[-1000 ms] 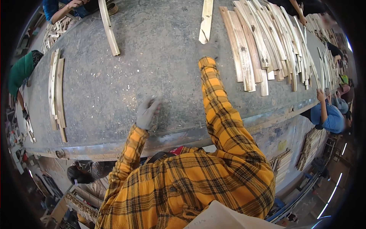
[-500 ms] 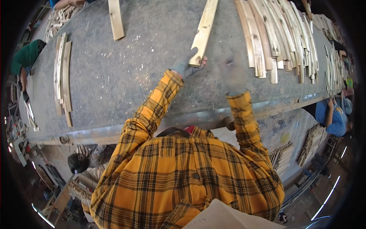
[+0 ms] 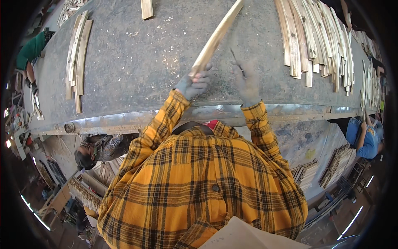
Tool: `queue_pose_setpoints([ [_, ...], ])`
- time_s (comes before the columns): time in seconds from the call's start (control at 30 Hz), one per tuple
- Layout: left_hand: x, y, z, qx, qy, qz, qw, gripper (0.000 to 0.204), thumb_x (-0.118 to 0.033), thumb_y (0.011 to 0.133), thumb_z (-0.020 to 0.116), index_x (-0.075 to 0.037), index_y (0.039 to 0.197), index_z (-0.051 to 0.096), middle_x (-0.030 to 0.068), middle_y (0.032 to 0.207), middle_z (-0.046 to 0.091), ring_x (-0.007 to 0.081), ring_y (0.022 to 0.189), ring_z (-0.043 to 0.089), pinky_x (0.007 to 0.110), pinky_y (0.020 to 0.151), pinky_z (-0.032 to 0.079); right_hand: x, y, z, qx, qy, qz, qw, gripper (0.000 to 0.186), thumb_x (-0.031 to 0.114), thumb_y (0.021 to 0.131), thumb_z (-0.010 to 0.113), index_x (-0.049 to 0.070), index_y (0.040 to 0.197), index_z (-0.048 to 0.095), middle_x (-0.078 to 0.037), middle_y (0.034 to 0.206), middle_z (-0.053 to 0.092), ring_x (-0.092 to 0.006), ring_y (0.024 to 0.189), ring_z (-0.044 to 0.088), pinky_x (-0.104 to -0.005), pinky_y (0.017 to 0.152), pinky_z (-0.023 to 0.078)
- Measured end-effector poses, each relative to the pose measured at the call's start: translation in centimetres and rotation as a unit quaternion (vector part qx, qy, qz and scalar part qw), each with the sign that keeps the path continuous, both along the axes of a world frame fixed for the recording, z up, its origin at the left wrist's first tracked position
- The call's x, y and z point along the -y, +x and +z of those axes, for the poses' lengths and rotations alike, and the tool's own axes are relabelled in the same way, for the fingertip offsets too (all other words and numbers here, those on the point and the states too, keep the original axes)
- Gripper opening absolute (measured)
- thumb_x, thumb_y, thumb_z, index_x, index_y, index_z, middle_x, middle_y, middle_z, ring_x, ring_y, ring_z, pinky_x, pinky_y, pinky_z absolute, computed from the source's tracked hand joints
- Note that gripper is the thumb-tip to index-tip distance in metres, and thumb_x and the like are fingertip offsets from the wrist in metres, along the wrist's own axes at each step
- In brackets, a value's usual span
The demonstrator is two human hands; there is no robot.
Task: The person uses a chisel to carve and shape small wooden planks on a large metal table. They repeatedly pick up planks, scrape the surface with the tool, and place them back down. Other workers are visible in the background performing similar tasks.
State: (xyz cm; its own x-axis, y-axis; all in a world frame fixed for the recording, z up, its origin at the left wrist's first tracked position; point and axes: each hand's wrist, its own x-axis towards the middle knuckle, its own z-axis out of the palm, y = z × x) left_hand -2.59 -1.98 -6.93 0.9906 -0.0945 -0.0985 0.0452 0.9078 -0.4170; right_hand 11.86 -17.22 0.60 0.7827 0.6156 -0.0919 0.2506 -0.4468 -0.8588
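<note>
My gloved left hand (image 3: 194, 84) is closed around the near end of a wooden strip (image 3: 216, 40). The strip slants up and away to the right above the grey table (image 3: 137, 79), turned so that a narrow side shows. To its right, my gloved right hand (image 3: 248, 86) is smeared by motion. From its fingers a thin, dark, pointed tool (image 3: 234, 56) sticks out toward the far side, apart from the strip. Its exact kind is too blurred to tell.
Many wooden strips (image 3: 295, 50) lie side by side at the right. A small stack of strips (image 3: 78, 58) lies at the left, and a single strip (image 3: 146, 9) at the far edge. Co-workers stand at the left (image 3: 31, 52) and right (image 3: 360, 139); another person (image 3: 89, 153) is near the front edge.
The strip has been rolled from its broad face onto a narrow side, its near end now lower and farther left. My right hand has moved slightly; the dark tool now shows. The whole view has shifted.
</note>
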Motion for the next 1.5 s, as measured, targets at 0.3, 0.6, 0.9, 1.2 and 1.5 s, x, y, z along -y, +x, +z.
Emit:
queue_pose_setpoints([
  [0.3,0.5,-5.7,0.6,-0.014,-0.03,-0.012,0.999,0.032,-0.02,0.098,0.045,0.007,0.117,0.049,-0.0001,0.065,0.045,0.0088,0.048,0.042,0.023,0.04,0.031,0.7,-2.8,-2.1,-0.052,0.037,0.004,0.998,0.03,0.009,0.092,0.057,0.005,0.121,0.062,-0.011,0.092,0.068,-0.0136,0.084,0.062,-0.0293,0.073,0.05],
  [0.6,1.4,-1.3,6.5,-0.344,0.676,-0.063,0.648,0.039,-0.033,0.092,0.059,0.002,0.107,0.067,0.0028,0.068,0.061,0.0062,0.046,0.049,0.021,0.04,0.036,2.0,-6.1,2.3,0.135,0.093,0.065,0.984,0.037,0.002,0.09,0.06,0.007,0.126,0.062,-0.005,0.085,0.06,-0.0133,0.072,0.053,-0.0257,0.065,0.044],
  [0.9,1.0,-0.7,5.6,-0.304,0.687,-0.048,0.658,0.041,-0.038,0.093,0.059,0.001,0.102,0.068,-0.0004,0.064,0.061,0.0038,0.043,0.046,0.019,0.039,0.033,3.8,-8.0,0.3,0.211,0.046,0.106,0.971,0.047,0.001,0.078,0.063,0.021,0.121,0.067,-0.004,0.086,0.061,-0.0218,0.073,0.059,-0.0321,0.063,0.049],
  [1.2,1.1,-0.6,5.9,-0.313,0.708,-0.059,0.63,0.041,-0.037,0.094,0.059,0.002,0.106,0.066,0.0002,0.066,0.061,0.0042,0.044,0.047,0.019,0.04,0.035,6.1,-8.5,-0.2,0.3,-0.031,0.101,0.948,0.052,0.001,0.076,0.062,0.022,0.123,0.065,-0.004,0.087,0.06,-0.0233,0.076,0.06,-0.0338,0.064,0.05],
  [1.5,0.7,-0.3,4.7,-0.283,0.76,-0.069,0.581,0.046,-0.04,0.093,0.06,0.003,0.109,0.065,0.0019,0.07,0.064,0.0044,0.048,0.051,0.018,0.042,0.038,4.8,-8.8,1.6,0.316,-0.086,0.116,0.938,0.044,0.001,0.079,0.061,0.02,0.118,0.067,-0.003,0.083,0.061,-0.0212,0.073,0.062,-0.0327,0.06,0.05],
])
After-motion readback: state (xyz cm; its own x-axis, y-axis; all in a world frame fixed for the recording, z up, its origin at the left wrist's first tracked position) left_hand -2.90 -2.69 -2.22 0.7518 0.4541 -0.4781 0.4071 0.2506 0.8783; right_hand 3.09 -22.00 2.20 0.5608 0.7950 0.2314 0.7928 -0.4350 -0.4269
